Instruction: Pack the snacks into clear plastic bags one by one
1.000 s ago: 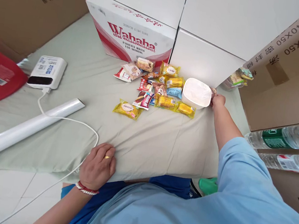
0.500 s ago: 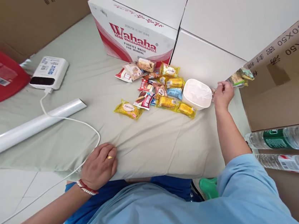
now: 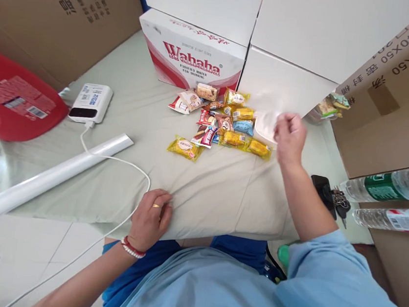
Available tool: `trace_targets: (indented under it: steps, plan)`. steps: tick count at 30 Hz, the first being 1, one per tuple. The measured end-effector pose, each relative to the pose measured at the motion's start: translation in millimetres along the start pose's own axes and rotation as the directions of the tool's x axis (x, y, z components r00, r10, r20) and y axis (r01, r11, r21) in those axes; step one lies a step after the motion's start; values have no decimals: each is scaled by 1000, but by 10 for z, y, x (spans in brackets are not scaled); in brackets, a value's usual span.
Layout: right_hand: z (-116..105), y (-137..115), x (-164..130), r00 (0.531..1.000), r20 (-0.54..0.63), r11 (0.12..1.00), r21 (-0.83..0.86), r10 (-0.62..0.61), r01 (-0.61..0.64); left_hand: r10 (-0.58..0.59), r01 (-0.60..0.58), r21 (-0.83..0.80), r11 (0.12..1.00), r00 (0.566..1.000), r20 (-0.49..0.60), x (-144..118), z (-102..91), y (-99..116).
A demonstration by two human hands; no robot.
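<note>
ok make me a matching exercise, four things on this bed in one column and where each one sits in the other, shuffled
Things:
1. power bank
2. keys
3. left hand
4. white tub

Places:
A. near edge of the bed
B. just behind the right hand
C. far left, cable plugged in
D. right of the right forearm

Pairs: 1-C, 2-D, 3-A, 4-B

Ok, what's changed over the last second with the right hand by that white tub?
The right hand has come off the far right side of the white tub, lifted, and swung left in front of it; whether it holds anything is unclear. The left hand still rests on the sheet, and the snack packets lie unmoved.
</note>
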State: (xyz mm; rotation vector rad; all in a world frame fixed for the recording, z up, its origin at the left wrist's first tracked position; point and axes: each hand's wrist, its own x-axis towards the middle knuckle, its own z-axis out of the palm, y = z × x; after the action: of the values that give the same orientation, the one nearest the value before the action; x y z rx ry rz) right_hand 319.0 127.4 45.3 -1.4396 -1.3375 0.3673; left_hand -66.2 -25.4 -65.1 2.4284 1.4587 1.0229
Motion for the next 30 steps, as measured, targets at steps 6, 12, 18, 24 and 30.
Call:
trace_targets:
  steps: [6,12,18,24,30]
  plan:
    - [421,-394,-1603,728,537,674,348,426,-651,-376,536,-685,494,842,387,223,202,591]
    - [425,-361,-2162,653,563,534,389,507,-751,-518,619,-779,99,701,491,442,531,832]
    - [150,-269,-2036,643,491,392,522,588,-757,-555,558,-816,-151,635,537,498,444,740]
    - [99,-288,-2029,612,563,430,436,556,-791,-485,473,-795,-379,630,606,526,316,656]
    - [88,-244,-1942,587,577,345,481,568,-806,-393,474,-741,-476,638,662,511,272,691]
